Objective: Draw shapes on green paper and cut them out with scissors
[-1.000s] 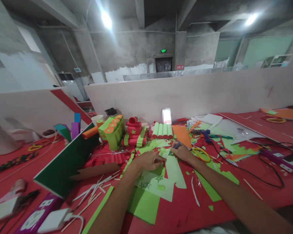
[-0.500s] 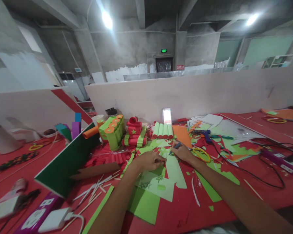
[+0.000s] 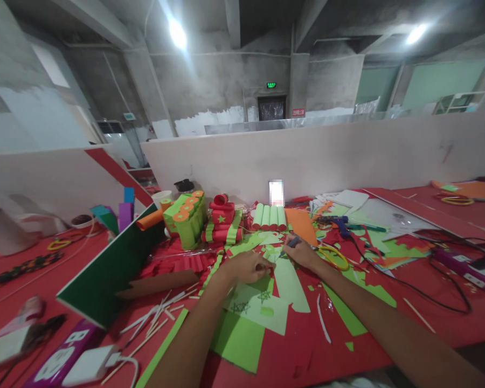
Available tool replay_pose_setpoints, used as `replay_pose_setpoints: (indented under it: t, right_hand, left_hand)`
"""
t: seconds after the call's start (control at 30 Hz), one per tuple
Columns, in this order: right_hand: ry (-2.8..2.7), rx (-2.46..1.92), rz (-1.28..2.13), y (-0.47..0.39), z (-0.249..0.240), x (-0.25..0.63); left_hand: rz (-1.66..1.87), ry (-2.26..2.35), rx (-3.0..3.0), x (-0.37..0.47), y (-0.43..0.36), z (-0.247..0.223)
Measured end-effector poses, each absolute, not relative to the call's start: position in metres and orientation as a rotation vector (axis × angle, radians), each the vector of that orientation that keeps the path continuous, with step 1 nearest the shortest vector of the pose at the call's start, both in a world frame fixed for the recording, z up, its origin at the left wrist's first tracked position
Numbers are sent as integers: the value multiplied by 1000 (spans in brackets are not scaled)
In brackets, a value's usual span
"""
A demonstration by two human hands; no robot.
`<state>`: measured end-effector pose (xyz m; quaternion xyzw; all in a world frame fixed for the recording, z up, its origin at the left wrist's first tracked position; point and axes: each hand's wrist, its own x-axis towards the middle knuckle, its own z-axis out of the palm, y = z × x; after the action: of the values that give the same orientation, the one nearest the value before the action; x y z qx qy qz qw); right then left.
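My right hand (image 3: 303, 253) is closed around a dark marker pen (image 3: 294, 242), its tip slanting down to the left onto pale green paper. Just left of it, my left hand (image 3: 248, 267) rests with curled fingers, the fingertips pinched down on the same pale green paper (image 3: 288, 277). Nearer to me lies a pale green sheet (image 3: 277, 318) with several star outlines drawn on it, partly over a brighter green sheet (image 3: 242, 345). Beyond my hands stands a row of several light green paper rolls (image 3: 269, 216) with red ends.
Green and orange paper models (image 3: 188, 215) and a red model with a star (image 3: 222, 220) stand left. A dark green board (image 3: 109, 275) leans there. Yellow-handled scissors (image 3: 334, 257), a blue glue gun (image 3: 341, 225) with a cord, and a purple power strip (image 3: 466, 268) lie right.
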<state>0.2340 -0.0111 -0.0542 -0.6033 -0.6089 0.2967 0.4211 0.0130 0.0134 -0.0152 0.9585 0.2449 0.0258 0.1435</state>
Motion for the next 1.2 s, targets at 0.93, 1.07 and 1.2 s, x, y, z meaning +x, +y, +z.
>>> replay_pose_setpoints:
  t: [0.93,1.07,1.2]
  right_hand:
    - [-1616,-1434,815,-8,-61,232]
    - [-1622,-1467,764,-9,-57,233]
    - [-1626,-1479,707,-10,-52,235]
  left_hand:
    - [123,706,2737,14,14,-16]
    - [135,740,2724,15,12,-15]
    - [131,748,2713,15,10,-12]
